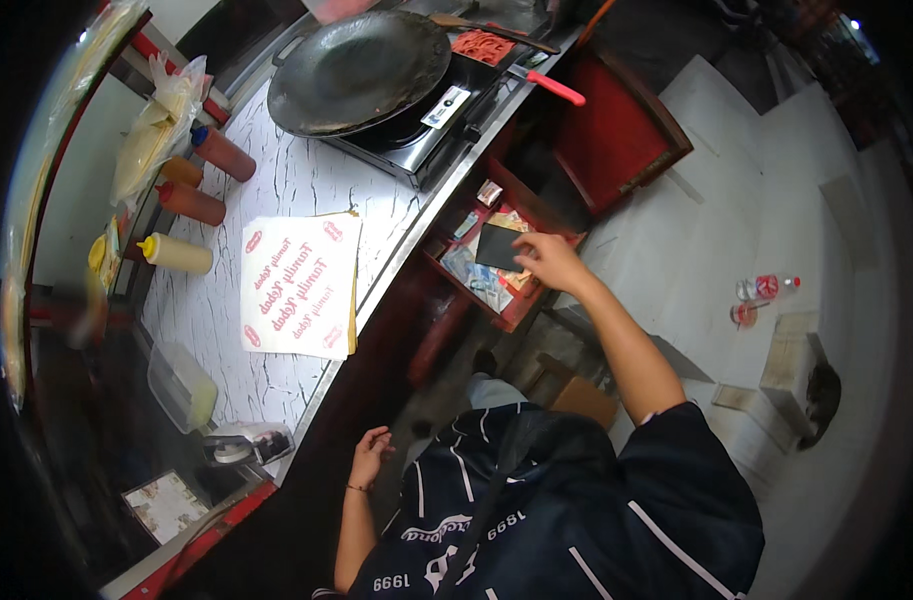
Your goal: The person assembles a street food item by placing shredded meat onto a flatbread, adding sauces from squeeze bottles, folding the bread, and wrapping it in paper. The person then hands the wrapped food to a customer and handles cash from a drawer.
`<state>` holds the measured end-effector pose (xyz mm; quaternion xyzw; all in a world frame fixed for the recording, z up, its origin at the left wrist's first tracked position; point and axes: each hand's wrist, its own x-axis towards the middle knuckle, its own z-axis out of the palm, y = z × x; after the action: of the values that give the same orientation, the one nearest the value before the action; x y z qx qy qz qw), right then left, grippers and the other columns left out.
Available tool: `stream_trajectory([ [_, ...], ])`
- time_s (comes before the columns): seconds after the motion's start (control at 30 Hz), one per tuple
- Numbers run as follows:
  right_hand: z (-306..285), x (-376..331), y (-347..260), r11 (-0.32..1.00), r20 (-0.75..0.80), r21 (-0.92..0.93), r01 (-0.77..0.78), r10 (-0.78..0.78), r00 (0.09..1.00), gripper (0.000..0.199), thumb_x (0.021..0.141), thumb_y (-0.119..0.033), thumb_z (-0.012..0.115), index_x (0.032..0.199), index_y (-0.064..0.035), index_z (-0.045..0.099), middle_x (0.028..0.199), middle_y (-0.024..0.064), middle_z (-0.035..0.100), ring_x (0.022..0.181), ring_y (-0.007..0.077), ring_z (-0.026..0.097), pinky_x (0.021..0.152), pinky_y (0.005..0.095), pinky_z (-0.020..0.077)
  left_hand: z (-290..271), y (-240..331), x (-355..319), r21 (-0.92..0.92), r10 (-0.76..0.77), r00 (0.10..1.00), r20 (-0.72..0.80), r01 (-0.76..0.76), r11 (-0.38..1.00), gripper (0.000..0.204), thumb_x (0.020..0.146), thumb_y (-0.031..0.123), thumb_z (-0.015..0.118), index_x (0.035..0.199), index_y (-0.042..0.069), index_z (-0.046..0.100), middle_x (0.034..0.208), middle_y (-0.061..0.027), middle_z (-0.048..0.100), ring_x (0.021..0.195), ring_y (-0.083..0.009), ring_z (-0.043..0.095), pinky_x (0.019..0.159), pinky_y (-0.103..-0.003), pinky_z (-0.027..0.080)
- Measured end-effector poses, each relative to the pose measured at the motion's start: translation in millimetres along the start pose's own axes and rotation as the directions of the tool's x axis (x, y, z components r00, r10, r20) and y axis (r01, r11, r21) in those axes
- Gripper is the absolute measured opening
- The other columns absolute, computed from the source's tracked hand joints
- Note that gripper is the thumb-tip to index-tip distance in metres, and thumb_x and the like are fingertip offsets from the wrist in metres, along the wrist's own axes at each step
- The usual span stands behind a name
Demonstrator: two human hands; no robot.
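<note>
**Right hand at the open drawer, a black wallet pinched in the fingers**

The right hand (548,258) is stretched out over an open red drawer (511,312) under the counter edge, and a flat black wallet (498,247) is gripped at one end between its fingertips. The left hand (369,457) is hung loosely near the counter's lower edge, fingers half curled, with nothing in it.

The wallet is held over the drawer's clutter of small packets and papers, just clear of them. Only one end is caught, so it could be judged liable to slip and drop among the packets, or to snag the drawer rim if lowered carelessly. The drawer is also pulled well out, and it might be knocked by a knee.

The long axis of the wallet is set roughly across the picture, slightly tilted; its free end is pointed toward the counter (296,190), where a stack of printed wrapping papers (298,285) is laid.
</note>
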<state>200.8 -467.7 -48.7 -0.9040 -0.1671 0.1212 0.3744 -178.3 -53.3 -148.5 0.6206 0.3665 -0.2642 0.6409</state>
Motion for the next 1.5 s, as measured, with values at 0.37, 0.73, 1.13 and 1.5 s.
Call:
stream_trajectory([
  [0.37,39.3,74.5,19.2,0.892,0.341,-0.429,0.145,0.011,0.940,0.023,0.085,-0.015,0.071,0.107,-0.0086,0.072,0.109,0.0171,0.072,0.105,0.0372,0.068,0.089,0.0482,0.0546,17.4,37.1,44.1,-0.019,0.038,0.997,-0.063,-0.040,0.999,0.030,0.100,0.016,0.062,0.128,0.008,0.062,0.113,-0.0042,0.071,0.089,-0.0120,0.067,0.075,-0.027,0.051],
  [0.73,64.1,138.3,27.6,0.642,0.426,-0.514,0.569,-0.385,0.819,0.023,0.082,-0.023,0.066,0.098,-0.0120,0.079,0.117,0.0123,0.066,0.120,0.0321,0.053,0.101,0.0513,0.0418,83.5,110.7,54.4,-0.076,0.165,0.974,-0.157,-0.178,0.981,0.030,0.101,0.017,0.061,0.129,0.007,0.062,0.111,-0.0051,0.072,0.090,-0.0107,0.065,0.077,-0.026,0.050],
  [1.13,74.4,163.2,77.7,0.475,0.428,-0.382,0.793,-0.670,0.607,0.034,0.085,-0.018,0.065,0.117,-0.0058,0.067,0.105,0.0103,0.071,0.111,0.0287,0.063,0.099,0.0500,0.0437,238.1,206.5,26.6,-0.203,0.272,0.917,-0.293,-0.337,0.919,0.028,0.101,0.012,0.061,0.128,0.003,0.061,0.116,-0.0064,0.070,0.099,-0.0131,0.064,0.087,-0.028,0.051],
  [1.5,15.2,158.4,66.3,0.501,0.366,-0.010,0.865,-0.804,0.469,0.020,0.081,-0.011,0.061,0.099,-0.0079,0.067,0.092,0.0101,0.066,0.089,0.0276,0.066,0.083,0.0425,0.0482,278.4,260.5,40.1,-0.163,0.407,0.863,-0.300,-0.467,0.869,0.025,0.101,0.004,0.055,0.124,-0.001,0.063,0.113,-0.0099,0.071,0.097,-0.0139,0.066,0.090,-0.029,0.053],
])
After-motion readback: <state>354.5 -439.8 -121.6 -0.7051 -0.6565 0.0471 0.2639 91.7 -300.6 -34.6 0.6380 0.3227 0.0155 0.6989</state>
